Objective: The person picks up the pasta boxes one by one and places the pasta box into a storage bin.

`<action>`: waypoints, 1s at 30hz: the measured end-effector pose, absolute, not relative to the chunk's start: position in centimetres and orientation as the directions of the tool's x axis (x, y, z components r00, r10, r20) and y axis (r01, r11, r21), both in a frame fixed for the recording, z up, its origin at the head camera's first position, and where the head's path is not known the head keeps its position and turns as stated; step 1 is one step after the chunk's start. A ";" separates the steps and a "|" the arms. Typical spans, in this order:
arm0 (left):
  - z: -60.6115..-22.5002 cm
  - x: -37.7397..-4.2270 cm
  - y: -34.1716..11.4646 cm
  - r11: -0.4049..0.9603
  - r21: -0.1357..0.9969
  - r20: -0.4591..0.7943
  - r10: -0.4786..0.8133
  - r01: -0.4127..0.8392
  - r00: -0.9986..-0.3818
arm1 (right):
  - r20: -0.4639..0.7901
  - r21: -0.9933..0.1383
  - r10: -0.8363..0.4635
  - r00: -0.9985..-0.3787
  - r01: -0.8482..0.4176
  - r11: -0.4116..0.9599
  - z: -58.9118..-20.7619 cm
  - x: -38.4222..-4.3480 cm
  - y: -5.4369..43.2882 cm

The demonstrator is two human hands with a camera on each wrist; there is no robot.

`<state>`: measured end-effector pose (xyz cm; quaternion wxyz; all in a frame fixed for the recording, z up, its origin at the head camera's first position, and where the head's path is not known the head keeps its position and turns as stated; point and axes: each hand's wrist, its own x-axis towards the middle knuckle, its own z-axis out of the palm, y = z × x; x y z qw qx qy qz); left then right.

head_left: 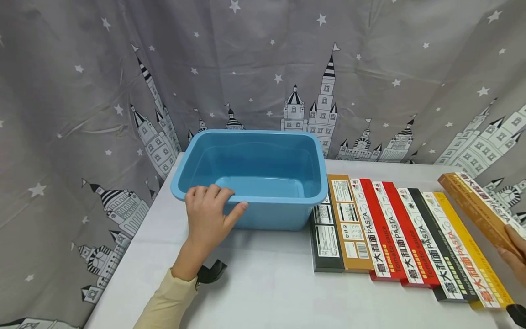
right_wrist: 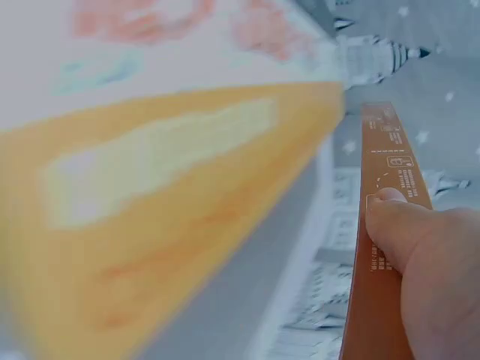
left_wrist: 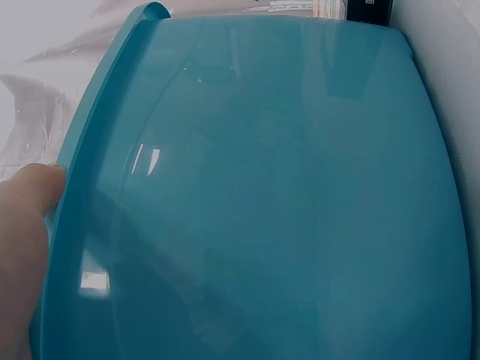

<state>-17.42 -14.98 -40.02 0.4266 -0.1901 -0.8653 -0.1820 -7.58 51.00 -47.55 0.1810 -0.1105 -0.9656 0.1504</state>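
Note:
A light blue plastic tub (head_left: 267, 214) stands on the white table. My left hand (head_left: 208, 219) grips its near rim, left of the middle, with the fingers over the edge. In the left wrist view the thumb (left_wrist: 37, 187) lies at the rim beside the smooth blue wall (left_wrist: 262, 187). At the far right, my right hand (head_left: 515, 251) holds a long brown pasta box (head_left: 478, 212) tilted above the table. Its thumb (right_wrist: 394, 214) presses on the brown side of that box in the right wrist view.
Several pasta boxes lie side by side right of the tub: a black one (head_left: 328, 246), a brown one (head_left: 353, 228), two red ones (head_left: 376, 224), another black one (head_left: 431, 237) and a yellow one (head_left: 468, 242). A grey castle-print curtain (head_left: 255, 59) hangs behind the table (head_left: 263, 283).

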 end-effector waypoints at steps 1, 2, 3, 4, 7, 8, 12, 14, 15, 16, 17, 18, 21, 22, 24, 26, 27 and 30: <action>-40.0 -17.4 -15.0 0.862 0.153 0.807 0.174 0.483 -0.565 | 0.329 -0.328 0.253 -0.910 0.141 0.934 -47.0 -8.0 50.9; -40.0 -17.4 -15.0 0.862 0.153 0.806 0.173 0.483 -0.566 | 0.327 -0.321 0.236 -0.915 0.127 0.938 -46.5 -8.3 50.9; -40.0 -17.4 -15.1 0.863 0.152 0.806 0.173 0.481 -0.566 | 0.333 -0.313 0.218 -0.917 0.110 0.943 -46.1 -8.8 50.9; -40.0 -17.4 -15.1 0.864 0.152 0.806 0.173 0.480 -0.566 | 0.318 -0.314 0.207 -0.925 0.103 0.944 -45.8 -9.3 51.2; -40.0 -17.4 -15.2 0.865 0.146 0.806 0.177 0.480 -0.565 | 0.309 -0.309 0.162 -0.937 0.062 0.949 -46.5 -11.3 53.3; -40.0 -17.4 -15.2 0.866 0.144 0.806 0.178 0.479 -0.564 | 0.312 -0.304 0.141 -0.939 0.042 0.952 -47.0 -12.0 54.1; -40.1 -17.5 -15.1 0.865 0.143 0.804 0.182 0.481 -0.566 | 0.356 -0.233 0.097 -0.929 0.012 0.972 -46.8 -13.7 54.0; -40.1 -17.5 -15.1 0.865 0.145 0.803 0.181 0.480 -0.568 | 0.336 -0.187 0.079 -0.938 0.016 0.982 -44.3 -13.6 51.3; -40.0 -17.4 -15.1 0.865 0.146 0.801 0.181 0.480 -0.570 | 0.332 -0.149 0.066 -0.941 0.016 0.989 -42.9 -13.5 49.8; -40.0 -17.4 -15.1 0.865 0.146 0.801 0.181 0.480 -0.571 | 0.314 -0.131 0.048 -0.948 0.007 0.991 -41.5 -13.4 48.3; -40.0 -17.4 -15.1 0.865 0.146 0.801 0.181 0.479 -0.571 | 0.287 -0.117 0.034 -0.957 0.000 0.993 -40.1 -13.4 46.9; -40.0 -17.4 -15.1 0.866 0.147 0.800 0.180 0.478 -0.572 | 0.282 -0.102 0.014 -0.959 -0.016 0.995 -39.2 -13.5 45.9; -40.1 -17.3 -15.1 0.867 0.146 0.799 0.181 0.477 -0.573 | 0.256 -0.057 -0.027 -0.966 -0.043 0.997 -37.1 -14.1 43.9; -40.1 -17.4 -15.1 0.867 0.145 0.799 0.182 0.477 -0.573 | 0.244 -0.051 -0.037 -0.969 -0.051 0.997 -36.6 -14.4 43.6; -40.1 -17.4 -15.1 0.867 0.142 0.800 0.183 0.478 -0.571 | 0.233 -0.037 -0.064 -0.970 -0.075 0.997 -35.9 -15.1 43.1; -40.2 -17.4 -15.1 0.867 0.140 0.803 0.183 0.479 -0.567 | 0.221 -0.019 -0.094 -0.971 -0.101 0.995 -35.1 -15.9 42.6; -40.2 -17.4 -15.1 0.867 0.139 0.804 0.184 0.479 -0.566 | 0.213 -0.015 -0.106 -0.971 -0.112 0.994 -34.7 -16.2 42.2; -40.2 -17.5 -15.1 0.864 0.137 0.807 0.185 0.484 -0.560 | 0.196 0.005 -0.146 -0.970 -0.148 0.989 -33.4 -17.3 41.1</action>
